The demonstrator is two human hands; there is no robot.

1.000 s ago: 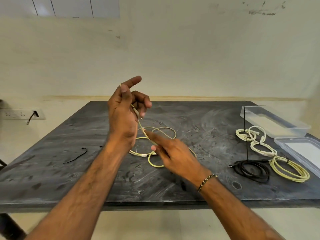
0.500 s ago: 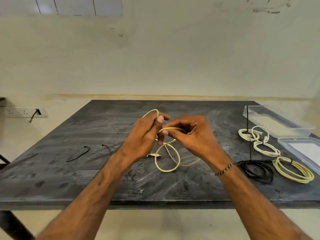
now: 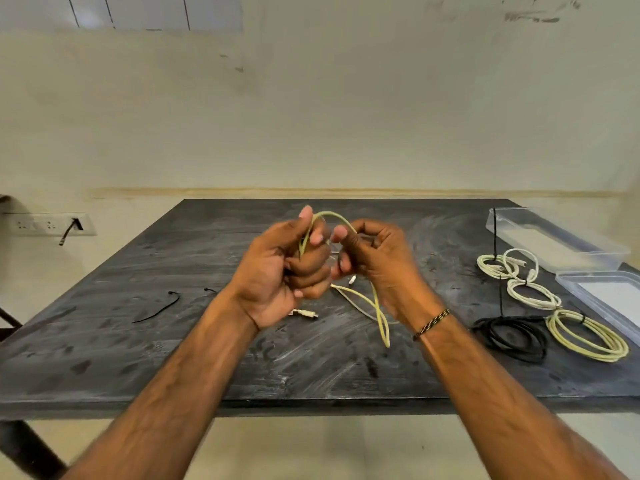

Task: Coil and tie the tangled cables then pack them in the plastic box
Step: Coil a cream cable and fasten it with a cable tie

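Note:
A pale yellow cable (image 3: pixel 379 315) hangs in loose loops between my two hands above the middle of the dark table (image 3: pixel 104 341). My left hand (image 3: pixel 284 271) grips a bunch of its turns in a fist, thumb up. My right hand (image 3: pixel 375 261) holds the arc of cable that rises over both hands. One white plug (image 3: pixel 306 313) lies on the table below my left wrist. At the right lie tied coils: two white ones (image 3: pixel 498 265) (image 3: pixel 531 294), a black one (image 3: pixel 510 337) and a yellow one (image 3: pixel 587 334). The clear plastic box (image 3: pixel 554 237) stands at the far right.
The box's lid (image 3: pixel 609 299) lies flat near the right edge, just behind the yellow coil. Two loose black ties (image 3: pixel 157 308) (image 3: pixel 209 290) lie on the left half of the table. A wall socket with a plugged lead (image 3: pixel 71 226) is at the left.
My left hand came down from its raised pose and closed on the cable. My right hand rose to meet it, and the loops were lifted off the table into both hands.

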